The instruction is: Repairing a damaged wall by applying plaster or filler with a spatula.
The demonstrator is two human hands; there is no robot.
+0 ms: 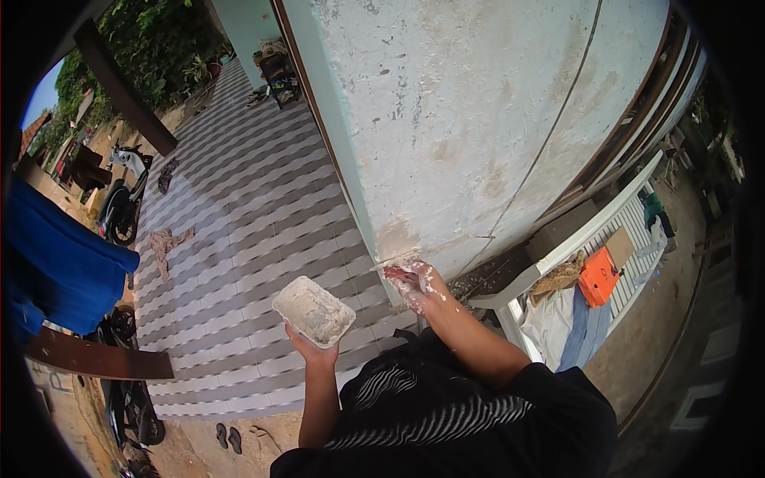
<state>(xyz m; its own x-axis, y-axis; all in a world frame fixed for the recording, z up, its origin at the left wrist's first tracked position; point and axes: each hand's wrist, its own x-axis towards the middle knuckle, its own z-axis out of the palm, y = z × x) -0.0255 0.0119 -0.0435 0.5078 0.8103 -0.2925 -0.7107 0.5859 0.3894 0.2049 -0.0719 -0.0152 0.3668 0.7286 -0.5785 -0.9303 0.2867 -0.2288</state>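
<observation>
My left hand (313,347) grips a rectangular plastic tub (343,327) from beneath, its fingers mostly hidden under it. Pale grey-white putty (309,307) coats the inside of the tub. White smears cover my right hand (420,288), which is closed around the reddish handle of a putty knife (396,272). The thin edge of that tool lies against the low corner of the pale, peeling wall (478,119). A brownish damp-looking patch (397,237) shows on the wall just above the blade. How the fingers wrap the handle is partly hidden.
Striped tiles (255,239) cover the porch floor, with a crumpled cloth (166,248) on them. A white slatted bench (629,263) at the right bears clothes and an orange bag (598,276). Motorcycles (123,207) stand at the left, sandals (229,437) below.
</observation>
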